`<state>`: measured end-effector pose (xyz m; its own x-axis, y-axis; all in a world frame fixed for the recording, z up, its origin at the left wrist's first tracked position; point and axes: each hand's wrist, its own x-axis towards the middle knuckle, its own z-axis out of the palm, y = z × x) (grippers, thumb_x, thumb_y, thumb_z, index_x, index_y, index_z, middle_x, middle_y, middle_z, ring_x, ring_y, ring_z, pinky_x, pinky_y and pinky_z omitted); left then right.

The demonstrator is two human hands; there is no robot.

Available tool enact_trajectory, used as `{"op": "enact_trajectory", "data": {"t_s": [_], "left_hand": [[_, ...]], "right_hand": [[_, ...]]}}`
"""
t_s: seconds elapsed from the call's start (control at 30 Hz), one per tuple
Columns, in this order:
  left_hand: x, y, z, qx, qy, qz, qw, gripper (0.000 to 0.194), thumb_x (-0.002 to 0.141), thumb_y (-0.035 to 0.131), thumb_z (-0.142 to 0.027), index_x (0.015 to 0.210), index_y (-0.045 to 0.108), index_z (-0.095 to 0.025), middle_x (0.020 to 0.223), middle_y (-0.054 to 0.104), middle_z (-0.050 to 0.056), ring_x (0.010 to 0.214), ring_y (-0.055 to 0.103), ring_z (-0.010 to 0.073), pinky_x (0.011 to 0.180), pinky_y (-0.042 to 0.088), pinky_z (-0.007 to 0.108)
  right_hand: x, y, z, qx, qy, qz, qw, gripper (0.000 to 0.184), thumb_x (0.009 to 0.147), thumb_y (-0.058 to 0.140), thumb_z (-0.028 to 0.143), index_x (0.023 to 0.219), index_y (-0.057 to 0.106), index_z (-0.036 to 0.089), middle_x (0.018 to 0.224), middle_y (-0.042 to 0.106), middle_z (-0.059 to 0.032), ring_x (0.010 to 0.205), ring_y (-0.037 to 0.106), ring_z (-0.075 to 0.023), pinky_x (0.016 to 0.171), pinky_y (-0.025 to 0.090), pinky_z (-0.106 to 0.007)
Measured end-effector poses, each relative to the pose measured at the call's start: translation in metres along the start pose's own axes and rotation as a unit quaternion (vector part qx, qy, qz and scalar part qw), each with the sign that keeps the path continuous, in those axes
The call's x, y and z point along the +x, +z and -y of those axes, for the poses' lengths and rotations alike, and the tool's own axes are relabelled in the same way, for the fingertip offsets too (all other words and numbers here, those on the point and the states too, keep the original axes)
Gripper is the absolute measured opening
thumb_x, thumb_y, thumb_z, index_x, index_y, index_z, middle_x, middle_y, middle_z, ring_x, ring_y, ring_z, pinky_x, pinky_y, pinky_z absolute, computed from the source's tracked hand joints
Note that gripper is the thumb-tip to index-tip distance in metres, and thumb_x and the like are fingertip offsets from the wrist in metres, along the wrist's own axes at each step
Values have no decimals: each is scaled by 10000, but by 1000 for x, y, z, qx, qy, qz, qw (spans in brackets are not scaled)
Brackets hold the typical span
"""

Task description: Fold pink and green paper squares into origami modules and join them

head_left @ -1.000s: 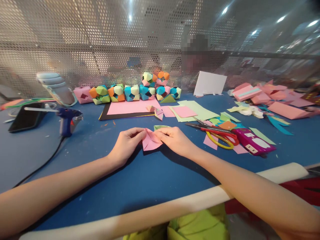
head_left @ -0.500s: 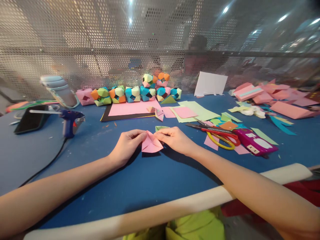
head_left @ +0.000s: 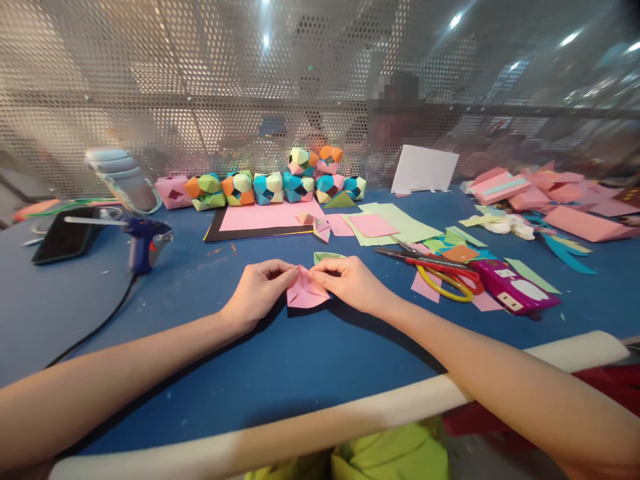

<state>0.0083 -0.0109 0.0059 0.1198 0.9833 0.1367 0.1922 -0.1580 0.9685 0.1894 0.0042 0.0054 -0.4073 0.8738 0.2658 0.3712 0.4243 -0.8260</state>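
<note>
Between my two hands is a folded piece of pink paper (head_left: 306, 295), creased into triangular facets and lifted slightly off the blue table, with a dark shadow below it. My left hand (head_left: 260, 293) pinches its left upper edge between thumb and fingers. On the opposite side, my right hand (head_left: 347, 281) pinches the upper right edge. Just behind my right fingers shows a light green folded paper (head_left: 327, 257); whether the hand touches it I cannot tell. Beyond, a small pink folded piece (head_left: 320, 228) stands near a pink sheet (head_left: 270, 217).
A glue gun (head_left: 145, 243) and a phone (head_left: 67, 235) are at left. Scissors (head_left: 445, 273) and a magenta case (head_left: 517, 287) lie right of my hands. Several folded paper balls (head_left: 240, 189) line the perforated screen (head_left: 225, 87). Pink paper pieces (head_left: 560, 187) are heaped far right.
The whole view has shifted slightly. Both hands keep their pinch on the pink paper, whose creased front has changed shape a little.
</note>
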Motion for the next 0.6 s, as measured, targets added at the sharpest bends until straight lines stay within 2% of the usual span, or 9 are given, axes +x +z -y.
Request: {"op": "enact_trajectory", "data": {"t_s": [0.17,0.37,0.53,0.6], "left_hand": [[-1,1,3,-13,6,13,1000,276,671,719,-419,652,669,-148,675,655,20,643,544,131,643,438,262],[-1,1,5,-34,-14,6,999,291,647,752,-413,652,638,-146,696,656,22,672,562,134,671,447,265],[0,0,4,-40,-4,39,998,261,739,668,-398,825,720,-158,832,706,42,771,596,168,744,457,283],[-1,0,3,-14,13,46,999,270,771,621,-393,826,741,-157,831,711,44,784,597,177,757,452,284]], "right_hand": [[-1,2,2,-14,-9,-33,999,178,798,580,238,707,708,154,689,631,-13,638,560,-118,596,434,-248],[-2,3,2,10,-11,-43,999,210,789,616,289,660,691,142,648,615,-10,593,530,-104,559,416,-245],[-2,1,2,39,9,-52,998,211,774,622,300,641,667,143,621,619,-8,567,523,-106,543,419,-250],[-2,0,2,39,11,-52,998,215,773,620,302,635,663,143,609,614,-6,562,519,-105,541,418,-250]]}}
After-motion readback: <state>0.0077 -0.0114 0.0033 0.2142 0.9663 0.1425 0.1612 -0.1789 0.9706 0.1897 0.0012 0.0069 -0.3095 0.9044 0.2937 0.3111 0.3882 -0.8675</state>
